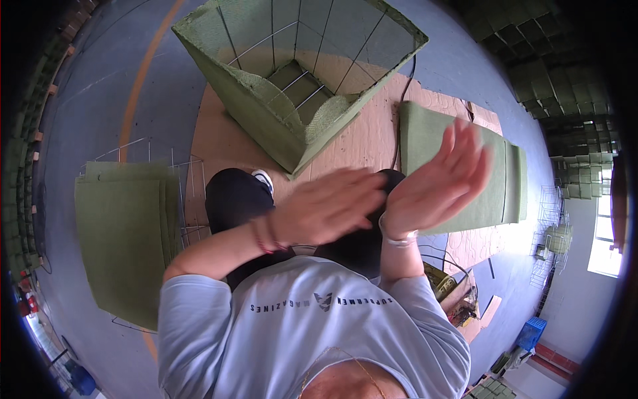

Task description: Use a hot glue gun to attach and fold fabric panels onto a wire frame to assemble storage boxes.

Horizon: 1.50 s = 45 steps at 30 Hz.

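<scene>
Both hands are raised in front of my chest and hold nothing. My left hand (329, 206), with a dark red cord at its wrist, reaches across toward my right wrist; its fingers are stretched out and blurred by motion. My right hand (435, 186) is held up with its fingers extended and slightly blurred, a pale bracelet (399, 238) at the wrist. Beyond my knees stands a green fabric box on a wire frame (266, 120), its top facing up and its wires showing inside. Neither hand touches it.
Cardboard (352, 143) lies under the box. Green fabric sheets (119, 239) are piled at the left beside wire frames, and a folded green panel (458, 166) lies at the right. A yellowish tool tray (438, 282) is near my right elbow. Stacked green boxes (551, 73) line the far right.
</scene>
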Available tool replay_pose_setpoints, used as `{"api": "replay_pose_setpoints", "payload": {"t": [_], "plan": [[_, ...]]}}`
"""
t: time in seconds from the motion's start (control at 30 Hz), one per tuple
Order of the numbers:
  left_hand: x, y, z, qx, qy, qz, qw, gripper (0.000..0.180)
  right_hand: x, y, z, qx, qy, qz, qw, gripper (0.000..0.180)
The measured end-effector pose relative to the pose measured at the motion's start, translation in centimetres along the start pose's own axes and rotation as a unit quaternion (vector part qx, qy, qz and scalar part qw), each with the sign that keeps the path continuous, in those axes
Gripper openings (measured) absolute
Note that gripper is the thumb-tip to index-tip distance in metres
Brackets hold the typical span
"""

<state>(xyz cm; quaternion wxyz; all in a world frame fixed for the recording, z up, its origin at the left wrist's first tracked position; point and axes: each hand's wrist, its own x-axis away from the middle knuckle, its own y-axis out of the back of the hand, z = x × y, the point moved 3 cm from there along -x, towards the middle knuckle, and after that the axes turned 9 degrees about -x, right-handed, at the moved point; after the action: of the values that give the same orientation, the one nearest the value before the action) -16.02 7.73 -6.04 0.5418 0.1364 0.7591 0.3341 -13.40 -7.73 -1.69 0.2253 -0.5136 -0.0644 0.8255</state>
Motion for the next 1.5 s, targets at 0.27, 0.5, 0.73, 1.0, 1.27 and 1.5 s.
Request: {"api": "replay_pose_setpoints", "payload": {"t": [0.27, 0.5, 0.73, 1.0, 1.27, 1.5], "plan": [[4.8, 2.4, 4.6, -0.206, -0.044, 0.017, 0.978, 0.020, 8.4, 1.6, -2.4, 0.222, 0.080, 0.484, 0.842, 0.043], [3.6, 2.4, 6.6, -0.259, -0.022, -0.006, 0.965, 0.027, 7.4, -0.2, -4.7, 0.244, 0.074, 0.500, 0.828, 0.051], [2.8, 2.3, 7.0, -0.247, 0.010, -0.018, 0.969, 0.029, 5.3, -2.2, -5.6, 0.237, 0.051, 0.524, 0.816, 0.041], [-0.9, 3.2, 9.0, -0.031, 0.052, 0.117, 0.991, 0.021, 2.0, -4.3, -7.4, 0.183, 0.005, 0.646, 0.741, 0.042], [-2.5, 3.0, 11.2, 0.033, 0.037, 0.241, 0.969, 0.024, 1.0, -6.3, -9.4, 0.272, -0.062, 0.793, 0.542, 0.063], [1.0, 8.6, 11.2, -0.153, 0.070, 0.024, 0.986, 0.052, -2.7, -2.7, -5.7, 0.190, 0.017, 0.620, 0.761, 0.072]]}}
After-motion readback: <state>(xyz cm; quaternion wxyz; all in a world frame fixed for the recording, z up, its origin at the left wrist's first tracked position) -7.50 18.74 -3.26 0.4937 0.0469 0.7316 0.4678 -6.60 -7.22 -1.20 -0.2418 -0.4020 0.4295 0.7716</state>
